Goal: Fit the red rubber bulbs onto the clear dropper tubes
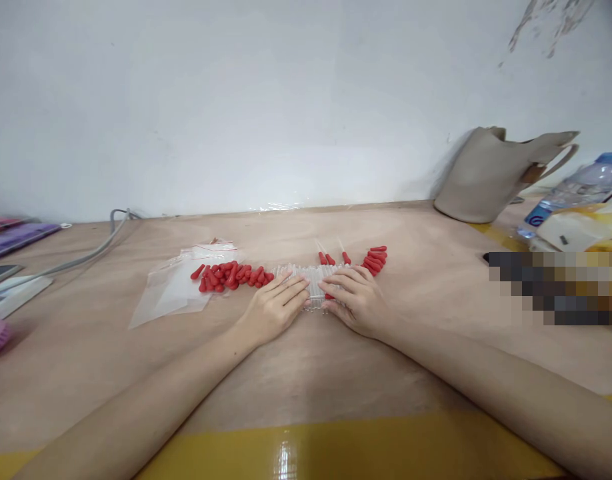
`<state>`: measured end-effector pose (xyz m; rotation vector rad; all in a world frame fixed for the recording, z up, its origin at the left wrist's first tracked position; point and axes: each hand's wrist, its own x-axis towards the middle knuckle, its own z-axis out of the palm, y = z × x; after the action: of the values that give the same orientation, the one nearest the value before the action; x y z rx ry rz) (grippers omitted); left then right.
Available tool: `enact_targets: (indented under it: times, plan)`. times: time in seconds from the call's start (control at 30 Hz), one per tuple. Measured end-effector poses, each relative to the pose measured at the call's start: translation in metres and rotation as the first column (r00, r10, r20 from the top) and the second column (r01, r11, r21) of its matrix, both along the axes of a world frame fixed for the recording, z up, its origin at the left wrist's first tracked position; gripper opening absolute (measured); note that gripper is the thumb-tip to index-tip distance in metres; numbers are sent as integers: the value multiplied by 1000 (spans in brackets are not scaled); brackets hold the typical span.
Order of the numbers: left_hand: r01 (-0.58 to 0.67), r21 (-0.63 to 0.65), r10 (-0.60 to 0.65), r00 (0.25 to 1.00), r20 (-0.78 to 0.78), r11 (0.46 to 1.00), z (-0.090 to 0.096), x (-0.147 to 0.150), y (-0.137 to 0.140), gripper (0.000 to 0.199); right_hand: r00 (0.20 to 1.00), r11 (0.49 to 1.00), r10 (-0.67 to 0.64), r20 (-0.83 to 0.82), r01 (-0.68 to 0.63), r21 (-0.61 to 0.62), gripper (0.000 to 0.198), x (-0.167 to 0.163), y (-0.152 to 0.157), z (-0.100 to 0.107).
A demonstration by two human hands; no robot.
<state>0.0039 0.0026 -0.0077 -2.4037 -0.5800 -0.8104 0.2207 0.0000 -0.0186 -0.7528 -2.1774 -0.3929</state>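
Observation:
A row of clear glass tubes (313, 279) lies on the wooden table (306, 360) in the middle. My left hand (276, 307) lies flat on the left end of the row, fingers apart. My right hand (353, 297) presses on the right end, fingers spread over the tubes. A heap of red rubber caps (231, 275) lies just left of the tubes. A smaller heap of red caps (376, 259) sits to the right. Three tubes with red caps fitted (331, 257) lie behind the row.
A clear plastic bag (179, 283) lies left of the caps. A grey cable (93, 250) runs along the far left. A beige bag (491, 173) and a water bottle (571, 190) stand at the back right. Yellow tape (336, 453) lines the near table edge.

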Motion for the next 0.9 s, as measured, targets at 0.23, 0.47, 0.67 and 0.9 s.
enact_targets:
  times: [0.23,0.47,0.67,0.9]
  plan:
    - [121,-92,-119,992,30,988,0,-2,-5,13,993,989,109,52,-113,95,9,1,-5,3]
    - [145,-125,-139,989,58,981,-2,-6,-7,11,989,978,137,50,-143,149,9,4,-8,5]
    - [155,-159,-144,987,77,975,-3,-9,-8,13,988,966,128,88,-144,213,11,7,-9,4]
    - [181,-170,-165,981,103,969,-5,-13,-9,16,979,952,120,163,-161,262,14,16,-12,6]
